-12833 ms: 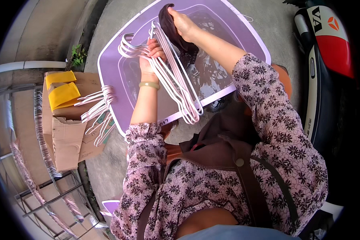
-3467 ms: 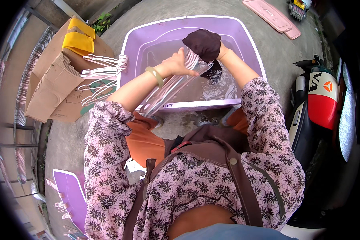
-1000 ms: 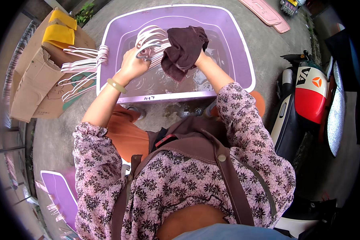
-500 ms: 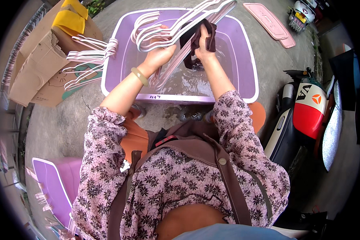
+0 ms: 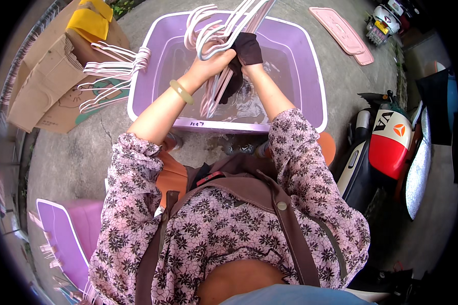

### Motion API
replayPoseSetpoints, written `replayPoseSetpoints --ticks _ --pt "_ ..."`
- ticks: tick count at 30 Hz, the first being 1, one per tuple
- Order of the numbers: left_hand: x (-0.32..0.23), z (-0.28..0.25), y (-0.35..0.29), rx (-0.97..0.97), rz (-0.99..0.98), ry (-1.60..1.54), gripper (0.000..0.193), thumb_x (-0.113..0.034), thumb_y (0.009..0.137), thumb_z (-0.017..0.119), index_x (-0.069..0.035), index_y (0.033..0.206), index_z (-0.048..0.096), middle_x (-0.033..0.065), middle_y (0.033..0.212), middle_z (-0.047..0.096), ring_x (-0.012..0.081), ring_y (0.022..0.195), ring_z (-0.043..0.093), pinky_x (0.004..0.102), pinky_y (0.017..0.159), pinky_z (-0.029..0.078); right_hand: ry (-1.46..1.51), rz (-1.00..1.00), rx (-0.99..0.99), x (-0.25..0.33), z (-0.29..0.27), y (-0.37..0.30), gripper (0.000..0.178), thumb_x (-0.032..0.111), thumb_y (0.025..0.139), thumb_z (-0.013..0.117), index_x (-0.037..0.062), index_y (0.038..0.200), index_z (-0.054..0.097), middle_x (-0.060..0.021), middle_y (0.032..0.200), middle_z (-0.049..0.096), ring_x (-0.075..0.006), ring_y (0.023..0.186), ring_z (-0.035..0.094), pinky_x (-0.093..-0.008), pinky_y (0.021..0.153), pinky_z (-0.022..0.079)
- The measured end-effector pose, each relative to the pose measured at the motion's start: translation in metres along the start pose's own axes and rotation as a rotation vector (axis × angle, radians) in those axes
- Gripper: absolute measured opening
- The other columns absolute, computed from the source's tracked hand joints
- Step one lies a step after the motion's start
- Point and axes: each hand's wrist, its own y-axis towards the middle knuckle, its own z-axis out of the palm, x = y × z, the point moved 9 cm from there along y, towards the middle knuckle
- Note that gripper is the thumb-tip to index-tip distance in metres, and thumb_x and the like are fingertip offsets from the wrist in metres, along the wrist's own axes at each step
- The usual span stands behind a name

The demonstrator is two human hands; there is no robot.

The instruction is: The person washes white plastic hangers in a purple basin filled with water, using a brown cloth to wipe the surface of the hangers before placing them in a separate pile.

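Note:
A bundle of pale pink and white hangers is in the grip of my left hand, their hooks curving on the left. The bundle slants over a purple tub that holds murky water. My right hand has a dark brown cloth wrapped over its fingers and presses it against the bundle, close beside my left hand. Part of the cloth hangs down behind the hangers. The right fingertips are hidden by the cloth.
More hangers hook over the tub's left rim. Beyond them stands a cardboard box with a yellow cloth on it. A pink lid lies at the far right. A scooter stands right; another purple tub sits near left.
Both hands have come closer together. The cloth and right hand moved left and slightly down along the hangers. My left hand moved right with the bundle, which now stands steeper.

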Motion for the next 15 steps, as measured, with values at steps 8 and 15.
replayPoseSetpoints --ticks 8,15 --pt "0.019 -0.016 -0.001 0.046 -0.131 -0.603 0.074 -0.002 0.070 0.072 -0.010 0.132 0.032 0.0098 0.105 0.055 0.0144 0.072 0.059 0.0255 0.067 0.049 -1.344 -0.655 0.189 0.064 0.035 -0.006 0.021 0.015 0.080 0.053 0.0065 0.099 0.048 -0.0174 0.078 0.052 -0.0310 0.067 0.055 -0.0375 0.058 0.045" --pt "0.003 -0.042 0.034 0.036 0.228 0.234 0.072 -0.029 0.065 0.077 -0.020 0.129 0.045 0.0085 0.132 0.042 0.0283 0.130 0.023 0.0434 0.104 0.024 -0.768 0.465 0.495 0.007 0.031 -0.023 0.021 0.024 0.090 0.049 0.0029 0.094 0.053 -0.0092 0.079 0.054 -0.0190 0.069 0.054 -0.0311 0.064 0.046"
